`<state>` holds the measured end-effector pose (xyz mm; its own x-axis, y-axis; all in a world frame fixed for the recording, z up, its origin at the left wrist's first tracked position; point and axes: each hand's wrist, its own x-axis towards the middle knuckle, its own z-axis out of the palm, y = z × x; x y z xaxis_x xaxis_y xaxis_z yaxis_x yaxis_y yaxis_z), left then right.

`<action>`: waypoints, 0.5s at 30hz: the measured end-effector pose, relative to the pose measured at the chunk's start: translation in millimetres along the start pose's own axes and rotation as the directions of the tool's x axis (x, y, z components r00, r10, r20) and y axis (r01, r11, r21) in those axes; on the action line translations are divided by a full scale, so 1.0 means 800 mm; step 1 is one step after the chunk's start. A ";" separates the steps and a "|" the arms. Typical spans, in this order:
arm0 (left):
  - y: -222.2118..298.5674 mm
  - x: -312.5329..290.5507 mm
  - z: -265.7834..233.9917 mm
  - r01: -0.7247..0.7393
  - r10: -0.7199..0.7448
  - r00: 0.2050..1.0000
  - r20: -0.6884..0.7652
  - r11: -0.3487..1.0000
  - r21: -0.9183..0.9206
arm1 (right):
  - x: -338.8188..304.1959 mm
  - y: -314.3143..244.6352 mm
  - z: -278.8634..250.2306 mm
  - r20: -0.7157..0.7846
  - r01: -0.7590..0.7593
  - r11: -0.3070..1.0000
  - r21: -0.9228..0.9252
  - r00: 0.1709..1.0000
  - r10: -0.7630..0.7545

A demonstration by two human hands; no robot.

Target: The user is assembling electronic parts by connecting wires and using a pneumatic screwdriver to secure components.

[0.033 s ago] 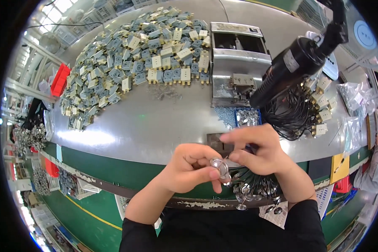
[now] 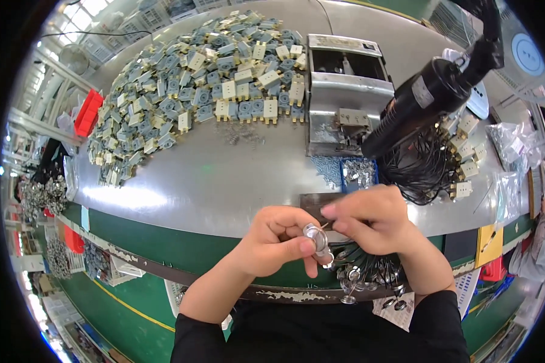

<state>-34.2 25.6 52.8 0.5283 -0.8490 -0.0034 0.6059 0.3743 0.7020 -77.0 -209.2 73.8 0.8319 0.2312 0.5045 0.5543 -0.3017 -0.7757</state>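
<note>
My left hand [image 2: 278, 245] is closed on a round, shiny metal cap-like part [image 2: 316, 238], held between thumb and fingers above the bench's near edge. Just to its right, my right hand [image 2: 372, 221] has its thumb and index finger drawn together in a pinch. A thin wire-like end [image 2: 326, 224] shows by these fingertips; what lies between them is too small to make out. Below the hands hangs a bunch of black leads [image 2: 372, 263] with round metal ends. Behind the fingers a flat dark metal block [image 2: 315, 202] lies on the bench, partly covered by my right hand.
A big heap of grey and cream switch-like blocks [image 2: 212, 78] covers the far left. A metal fixture [image 2: 348, 91] stands ahead, beside a black cylindrical tool [image 2: 412, 103] on an arm. A blue tray [image 2: 358, 173] holds small metal parts. Black cables [image 2: 418, 169] lie right.
My right thumb and index finger have come closer together. My left hand keeps the round metal part in nearly the same place, tilted slightly differently.
</note>
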 end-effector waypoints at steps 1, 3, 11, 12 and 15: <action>-0.007 0.000 -0.004 -0.013 0.017 0.999 0.029 0.993 -0.116 | 0.001 0.001 -0.006 0.079 0.071 0.995 -0.067 0.995 -0.065; -0.011 -0.002 -0.005 -0.005 0.004 1.000 -0.008 0.984 -0.178 | 0.001 -0.005 -0.010 0.163 0.144 0.980 -0.134 0.979 -0.122; -0.001 0.006 0.020 0.020 0.053 0.946 -0.318 0.975 0.220 | -0.014 -0.019 0.007 0.075 -0.223 0.968 0.113 0.974 0.215; -0.006 0.007 0.027 -0.045 0.191 0.925 -0.327 0.913 0.406 | -0.014 -0.021 0.006 0.121 -0.302 0.943 0.141 0.950 0.287; -0.014 0.012 0.030 -0.123 0.410 0.877 -0.252 0.698 0.706 | -0.021 -0.020 0.013 0.090 -0.322 0.926 0.195 0.946 0.310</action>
<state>-50.1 4.6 62.0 0.8613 -0.4971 0.1052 -0.0621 0.1025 0.9928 -99.9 -198.8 74.0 0.9568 0.2087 0.2025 0.2400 -0.1732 -0.9552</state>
